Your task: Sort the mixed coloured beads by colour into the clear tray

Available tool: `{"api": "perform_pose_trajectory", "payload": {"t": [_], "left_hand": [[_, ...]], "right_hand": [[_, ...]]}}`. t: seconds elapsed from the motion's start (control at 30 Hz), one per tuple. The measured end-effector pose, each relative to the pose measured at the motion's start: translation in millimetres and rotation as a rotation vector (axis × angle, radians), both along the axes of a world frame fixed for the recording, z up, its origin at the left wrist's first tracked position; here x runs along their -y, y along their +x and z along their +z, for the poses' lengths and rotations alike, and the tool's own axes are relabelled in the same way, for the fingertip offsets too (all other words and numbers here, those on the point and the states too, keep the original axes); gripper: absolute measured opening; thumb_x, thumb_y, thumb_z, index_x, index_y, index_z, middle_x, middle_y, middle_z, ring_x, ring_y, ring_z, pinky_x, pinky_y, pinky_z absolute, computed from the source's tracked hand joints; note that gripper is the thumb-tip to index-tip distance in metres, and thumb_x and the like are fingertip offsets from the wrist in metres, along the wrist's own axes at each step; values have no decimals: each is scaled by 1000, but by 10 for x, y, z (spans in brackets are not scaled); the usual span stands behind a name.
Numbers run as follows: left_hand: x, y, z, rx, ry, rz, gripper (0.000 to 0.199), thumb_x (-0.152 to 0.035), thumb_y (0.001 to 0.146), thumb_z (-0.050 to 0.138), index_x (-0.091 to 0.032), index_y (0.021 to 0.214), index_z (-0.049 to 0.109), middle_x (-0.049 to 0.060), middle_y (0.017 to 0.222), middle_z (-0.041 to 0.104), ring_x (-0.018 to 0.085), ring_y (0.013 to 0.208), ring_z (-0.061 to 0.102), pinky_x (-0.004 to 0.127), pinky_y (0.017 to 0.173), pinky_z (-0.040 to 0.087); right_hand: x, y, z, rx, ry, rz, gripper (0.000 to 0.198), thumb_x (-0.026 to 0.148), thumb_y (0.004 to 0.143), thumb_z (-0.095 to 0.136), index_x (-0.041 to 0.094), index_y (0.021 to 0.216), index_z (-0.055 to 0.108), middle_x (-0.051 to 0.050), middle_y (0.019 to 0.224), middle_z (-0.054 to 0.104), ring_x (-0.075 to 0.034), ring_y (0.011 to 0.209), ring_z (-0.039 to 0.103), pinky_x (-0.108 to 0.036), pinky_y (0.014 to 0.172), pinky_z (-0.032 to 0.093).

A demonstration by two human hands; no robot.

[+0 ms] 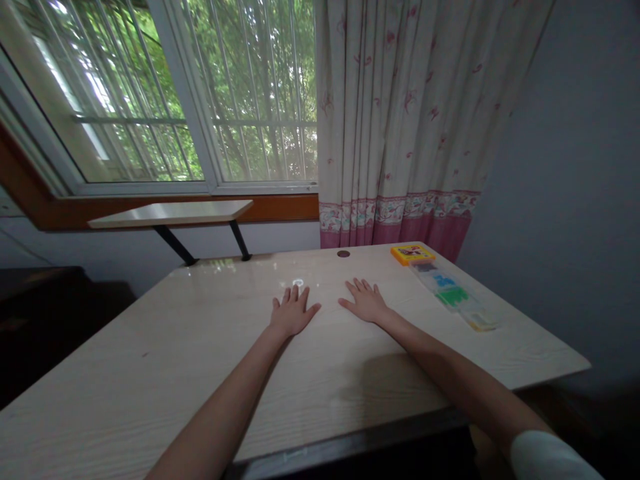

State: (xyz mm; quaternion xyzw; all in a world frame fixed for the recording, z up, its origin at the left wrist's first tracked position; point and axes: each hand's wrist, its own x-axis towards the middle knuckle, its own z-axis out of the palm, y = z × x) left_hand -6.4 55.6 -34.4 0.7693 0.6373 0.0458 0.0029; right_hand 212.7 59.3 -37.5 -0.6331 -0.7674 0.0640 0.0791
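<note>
The left hand (pixel 291 315) and right hand (pixel 366 304) lie mid-frame on the desk (pixel 200 353) spanning the lower frame, fingers spread, holding nothing; I'd rest both palms lightly, wrists loose.

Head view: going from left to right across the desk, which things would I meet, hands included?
Small raised shelf → left hand → right hand → yellow-and-orange box → clear case with coloured contents.
</note>
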Motion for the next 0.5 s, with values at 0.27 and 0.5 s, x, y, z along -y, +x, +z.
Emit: {"api": "perform_pose_trajectory", "payload": {"t": [0.27, 0.5], "left_hand": [[-6, -6, -15, 6, 3, -1, 74, -68, 76, 13, -24, 136, 22, 11, 143, 18, 34, 129, 16, 58, 96, 19], [-7, -5, -12, -2, 1, 1, 75, -68, 76, 13, -24, 136, 21, 12, 143, 18, 33, 129, 16, 57, 97, 18]], "right_hand": [[15, -10, 32, 15, -19, -6, 77, 70, 76, 18, 23, 137, 18, -9, 144, 15, -30, 130, 12, -51, 101, 8], [8, -7, 23, 6, -15, -1, 77, 70, 76, 17, 23, 137, 18, -8, 144, 15, -30, 130, 11, -51, 101, 7]]}}
